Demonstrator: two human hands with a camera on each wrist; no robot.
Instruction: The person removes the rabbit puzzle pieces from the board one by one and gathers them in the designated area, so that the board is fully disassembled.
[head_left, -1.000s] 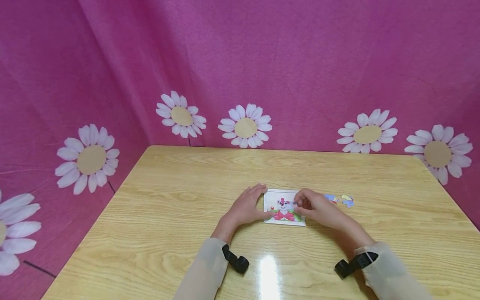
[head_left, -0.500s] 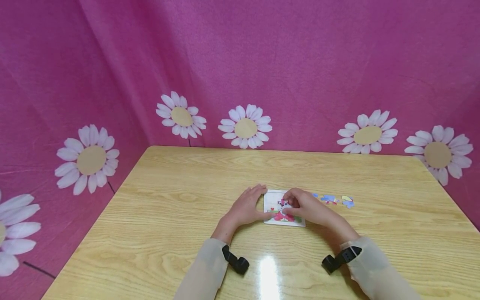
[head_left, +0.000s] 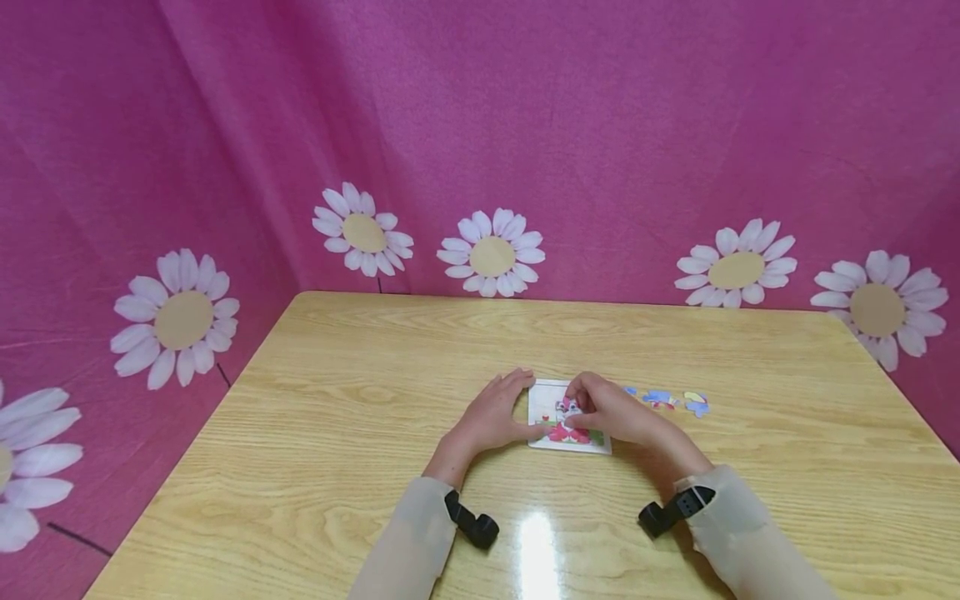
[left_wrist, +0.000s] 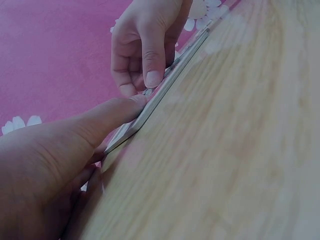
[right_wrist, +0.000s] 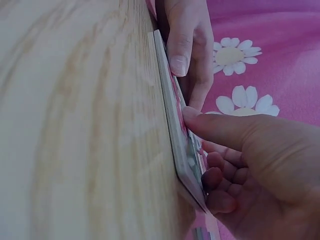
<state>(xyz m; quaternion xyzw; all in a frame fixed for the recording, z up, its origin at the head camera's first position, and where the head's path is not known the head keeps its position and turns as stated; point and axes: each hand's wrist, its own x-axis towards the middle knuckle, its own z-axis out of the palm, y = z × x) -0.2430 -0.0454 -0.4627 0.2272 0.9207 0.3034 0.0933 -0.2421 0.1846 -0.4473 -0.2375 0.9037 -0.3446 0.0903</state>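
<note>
A small jigsaw puzzle board (head_left: 543, 398) with a white rim and a pink-and-white cartoon animal lies flat on the table. My left hand (head_left: 491, 414) holds its left end, thumb on top and fingers at the far left corner. In the left wrist view, the left thumb (left_wrist: 112, 116) presses on the board's edge. Over the middle of the picture, my right hand (head_left: 611, 411) pinches a puzzle piece (left_wrist: 147, 91) low against the board; most of that piece is hidden. The right thumb (right_wrist: 215, 127) touches the picture, while the other fingers curl in.
Several loose blue puzzle pieces (head_left: 660, 398) lie right of the board, one with yellow (head_left: 696, 404) farthest right. The wooden table (head_left: 360, 375) meets a pink curtain (head_left: 600, 150) with white daisies at its back edge. Each wrist wears a black camera strap.
My right hand has moved left from the board's right side to over the middle of the picture, uncovering more loose pieces. The left hand and the board stay in place.
</note>
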